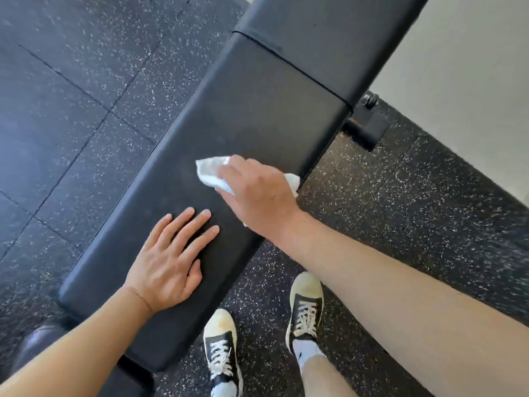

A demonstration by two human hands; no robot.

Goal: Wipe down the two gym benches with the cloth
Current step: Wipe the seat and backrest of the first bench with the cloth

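Nearest, below the bench (257,110), two black-and-cream sneakers (305,308) with white laces planted on the speckled rubber floor (86,81), white socks showing above them

On the near end of the bench's black padded seat, left hand (169,265) pressed flat, palm down, fingers straight and slightly spread, gripping nothing

Further up the same seat pad, toward its right edge, right hand (257,193) laid over a crumpled white cloth (210,171), fingers bent down onto it and holding it against the vinyl; cloth poking out past the fingertips on the far-left side and again at the bench's right edge beside the wrist; exact grip under the palm hidden

Beyond the cloth, bare black upholstery running on to a seam (286,64) across the bench, then a second padded section (329,21) carrying on toward the top of the view

To the right of the bench past the seam, a black metal foot (367,128) of the frame resting on the floor, with a bolt just above it

Farthest right of the bench, pale wall (472,67) meeting the floor along a diagonal line

Left of the bench, dark floor tiles with visible joints
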